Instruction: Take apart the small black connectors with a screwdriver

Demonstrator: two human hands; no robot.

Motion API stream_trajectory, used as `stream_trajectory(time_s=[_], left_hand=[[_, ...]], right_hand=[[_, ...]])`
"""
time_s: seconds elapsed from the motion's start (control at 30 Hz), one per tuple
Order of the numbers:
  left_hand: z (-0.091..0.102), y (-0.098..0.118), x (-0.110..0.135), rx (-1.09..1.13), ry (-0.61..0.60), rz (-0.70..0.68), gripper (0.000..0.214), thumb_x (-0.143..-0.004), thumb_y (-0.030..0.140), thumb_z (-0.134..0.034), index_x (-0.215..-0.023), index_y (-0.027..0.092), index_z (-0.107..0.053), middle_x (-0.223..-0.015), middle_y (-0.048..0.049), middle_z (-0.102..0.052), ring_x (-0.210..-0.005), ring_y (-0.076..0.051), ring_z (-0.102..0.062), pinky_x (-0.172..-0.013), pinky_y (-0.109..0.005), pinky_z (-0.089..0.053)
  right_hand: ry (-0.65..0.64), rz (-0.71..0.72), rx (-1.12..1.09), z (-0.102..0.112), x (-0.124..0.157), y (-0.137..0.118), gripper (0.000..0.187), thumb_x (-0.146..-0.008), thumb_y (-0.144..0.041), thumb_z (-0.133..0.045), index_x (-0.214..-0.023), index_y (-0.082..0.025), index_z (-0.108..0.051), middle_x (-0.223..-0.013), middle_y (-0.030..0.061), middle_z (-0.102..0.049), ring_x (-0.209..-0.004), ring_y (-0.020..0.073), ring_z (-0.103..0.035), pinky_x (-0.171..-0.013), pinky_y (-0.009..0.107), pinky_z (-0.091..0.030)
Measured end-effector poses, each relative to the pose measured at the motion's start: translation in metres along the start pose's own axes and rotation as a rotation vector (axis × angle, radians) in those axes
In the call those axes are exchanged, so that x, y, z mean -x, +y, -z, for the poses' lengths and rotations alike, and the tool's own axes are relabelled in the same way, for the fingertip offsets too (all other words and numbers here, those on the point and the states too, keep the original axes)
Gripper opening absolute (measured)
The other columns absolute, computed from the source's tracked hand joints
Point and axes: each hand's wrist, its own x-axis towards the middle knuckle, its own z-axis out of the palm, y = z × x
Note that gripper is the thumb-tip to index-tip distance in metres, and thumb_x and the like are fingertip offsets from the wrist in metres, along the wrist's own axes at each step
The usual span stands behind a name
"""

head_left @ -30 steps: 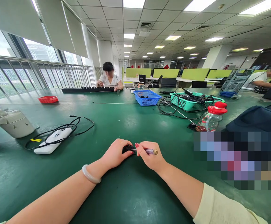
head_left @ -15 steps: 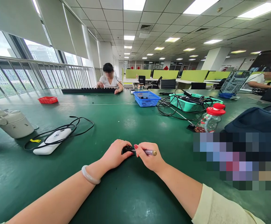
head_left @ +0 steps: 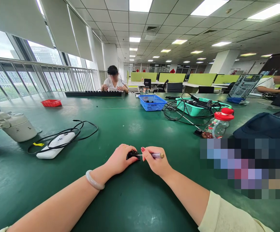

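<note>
My left hand (head_left: pixel 119 159) is closed around a small black part (head_left: pixel 131 154), keeping it low against the green table. Most of that part is hidden by my fingers. In my right hand (head_left: pixel 158 165) is a screwdriver (head_left: pixel 157 155) with a clear, purplish handle and a thin metal shaft. The shaft points left, and its tip meets or nearly meets the black part; I cannot tell which.
A white power bank (head_left: pixel 55 146) with a black cable and a pale lidded cup (head_left: pixel 16 127) stand left. Farther off are a red tray (head_left: pixel 51 103), blue basket (head_left: pixel 152 103), green basket (head_left: pixel 195 109) and red-lidded jar (head_left: pixel 218 124). A person (head_left: pixel 113 83) sits opposite.
My right hand has shifted slightly right, so a little more of the screwdriver shaft shows. The left hand keeps its hold. The person opposite has drawn a hand back from the table.
</note>
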Motion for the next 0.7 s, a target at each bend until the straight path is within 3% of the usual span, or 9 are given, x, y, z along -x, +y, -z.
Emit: stream_trajectory(time_s=[0.7], left_hand=[[-0.001,-0.0016,-0.0009,0.002,0.019,-0.017,0.026,-0.085,0.039,-0.063,-0.105,0.024,-0.066,-0.106,-0.0056,-0.069,-0.107,-0.025,-0.056,-0.099,-0.043,-0.045]], right_hand=[[-0.012,0.003,0.04,0.0003,0.0006,-0.001,0.052,-0.092,-0.046,-0.045,-0.047,-0.019,-0.051,-0.046,-0.0017,-0.045,-0.047,0.0102,-0.043,-0.052,0.025,-0.035]])
